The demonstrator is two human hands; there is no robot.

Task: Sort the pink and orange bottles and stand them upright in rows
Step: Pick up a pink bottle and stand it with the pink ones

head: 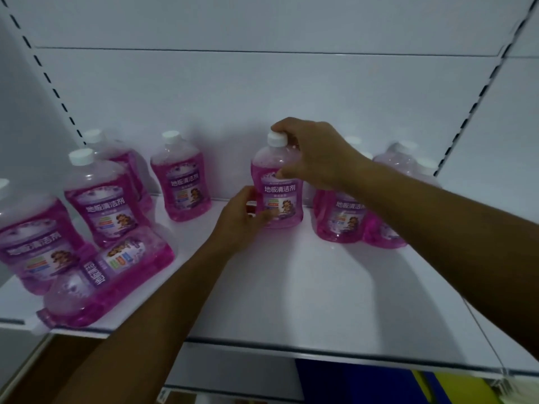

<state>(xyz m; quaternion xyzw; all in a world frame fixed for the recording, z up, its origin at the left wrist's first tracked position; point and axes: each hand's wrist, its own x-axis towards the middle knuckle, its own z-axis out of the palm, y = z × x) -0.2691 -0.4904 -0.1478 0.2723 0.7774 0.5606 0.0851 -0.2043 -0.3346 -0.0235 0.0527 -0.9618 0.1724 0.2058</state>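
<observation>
Pink bottle (277, 188) upright on shelf (291, 287) — both hands grip it: right (315, 154) top, left (242, 220) base.

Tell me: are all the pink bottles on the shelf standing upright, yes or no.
No. One pink bottle lies on its side at the shelf's front left, while the others stand.

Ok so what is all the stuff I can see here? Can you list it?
Standing bottles: at least seven, pink with white caps, along the back and left of the shelf.
Held bottle: one, pink, upright, mid-shelf.
Fallen bottle: one, pink, lying on its side, front left.
Shelf: one, white.
Back panel: white, behind the bottles.
Left hand: at the held bottle's base.
Right hand: gripping its cap and shoulder.
</observation>
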